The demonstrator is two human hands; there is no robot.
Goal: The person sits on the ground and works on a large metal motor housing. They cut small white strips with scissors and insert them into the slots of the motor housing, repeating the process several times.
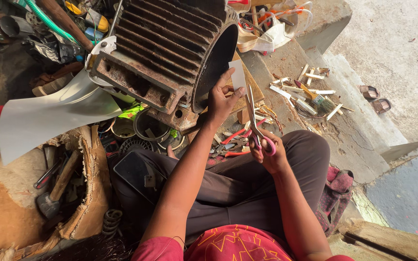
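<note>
- Nearest you, your right hand [271, 155] is closed through the pink loops of the pink-handled steel scissors [256, 126], just above your right knee; the blades point up and away from you and stand slightly parted.
- Just beyond the scissors, your left hand [221, 99] pinches the small white rectangular paper strip [238, 76] between thumb and fingers, holding it upright at the blade tips.
- By the look of it, the cut is about to start or just begun: the blade tips sit at the strip's lower edge. The next move calls for a steady pinch on the strip and a straight closing of the blades, with your left fingertips kept out of the cutting line.
- The strip looks thin, flat and stiff enough to stand unsupported; its edges look clean and unfrayed.
- Directly behind the strip stands the large rusty ribbed cast-iron motor housing [170, 48], its open round mouth facing the strip.
- Right of the housing, farther off on the concrete ledge [315, 111], lie more scattered white paper offcuts [310, 89].
</note>
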